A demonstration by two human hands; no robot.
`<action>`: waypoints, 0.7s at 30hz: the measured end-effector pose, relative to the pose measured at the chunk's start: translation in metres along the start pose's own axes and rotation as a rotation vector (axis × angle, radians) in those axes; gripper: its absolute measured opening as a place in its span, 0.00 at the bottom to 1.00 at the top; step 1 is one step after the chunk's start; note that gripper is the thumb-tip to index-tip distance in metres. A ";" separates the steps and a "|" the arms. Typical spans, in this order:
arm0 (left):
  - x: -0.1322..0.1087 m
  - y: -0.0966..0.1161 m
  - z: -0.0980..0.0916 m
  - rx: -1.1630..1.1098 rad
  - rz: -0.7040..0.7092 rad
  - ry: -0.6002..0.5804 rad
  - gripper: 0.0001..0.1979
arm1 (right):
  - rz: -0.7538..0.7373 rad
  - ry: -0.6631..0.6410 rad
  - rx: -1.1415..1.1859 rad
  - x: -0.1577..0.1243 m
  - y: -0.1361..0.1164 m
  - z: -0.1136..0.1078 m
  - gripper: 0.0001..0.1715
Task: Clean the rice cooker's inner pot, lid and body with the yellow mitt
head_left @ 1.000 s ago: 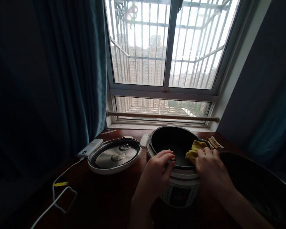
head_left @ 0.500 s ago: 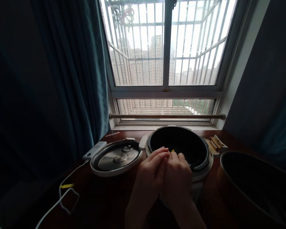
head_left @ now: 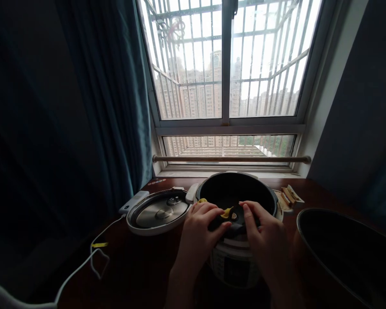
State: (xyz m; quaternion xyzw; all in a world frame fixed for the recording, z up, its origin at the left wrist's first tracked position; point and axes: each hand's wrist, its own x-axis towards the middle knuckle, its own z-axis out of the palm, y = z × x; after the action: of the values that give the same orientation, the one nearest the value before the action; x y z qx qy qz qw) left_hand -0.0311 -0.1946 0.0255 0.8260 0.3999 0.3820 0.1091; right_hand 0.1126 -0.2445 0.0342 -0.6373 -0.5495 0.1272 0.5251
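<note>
An uncovered cooker stands on the dark red table, its dark round pot facing up. Over the front of its opening, my left hand has its fingers curled around a yellow item, with another bit of yellow showing behind the knuckles. My right hand is a little to the right, thumb and fingers pinched on a small dark piece beside the yellow item. What exactly the dark piece is cannot be made out. A small round detail shows between the hands.
A round metal-lined lid lies left of the cooker, by a white device with a white cable. At right are a large dark pan and a tan holder. A window and curtain stand behind.
My hands, together before, have moved apart, the right one shifting right. More of the yellow item and the cooker's front now show. The view has shifted slightly.
</note>
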 end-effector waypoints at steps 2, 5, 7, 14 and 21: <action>-0.003 -0.007 0.001 -0.012 -0.013 0.024 0.07 | 0.023 -0.020 -0.100 0.003 0.007 -0.004 0.18; -0.006 -0.024 0.002 -0.027 -0.069 0.152 0.03 | 0.079 -0.160 -0.233 0.007 0.015 -0.007 0.21; -0.005 -0.037 0.004 -0.036 -0.104 0.227 0.03 | 0.091 -0.218 -0.277 0.008 0.017 -0.007 0.23; 0.041 -0.071 0.005 0.113 -0.070 0.073 0.02 | 0.146 -0.237 -0.309 0.009 0.012 -0.011 0.27; 0.134 -0.103 0.025 0.223 0.072 -0.281 0.04 | 0.128 -0.236 -0.265 0.010 0.014 -0.012 0.26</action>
State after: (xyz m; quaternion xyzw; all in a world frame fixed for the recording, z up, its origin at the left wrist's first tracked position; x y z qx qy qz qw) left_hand -0.0206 -0.0239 0.0311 0.8920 0.3909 0.2195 0.0580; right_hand 0.1333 -0.2407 0.0323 -0.7151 -0.5776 0.1607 0.3594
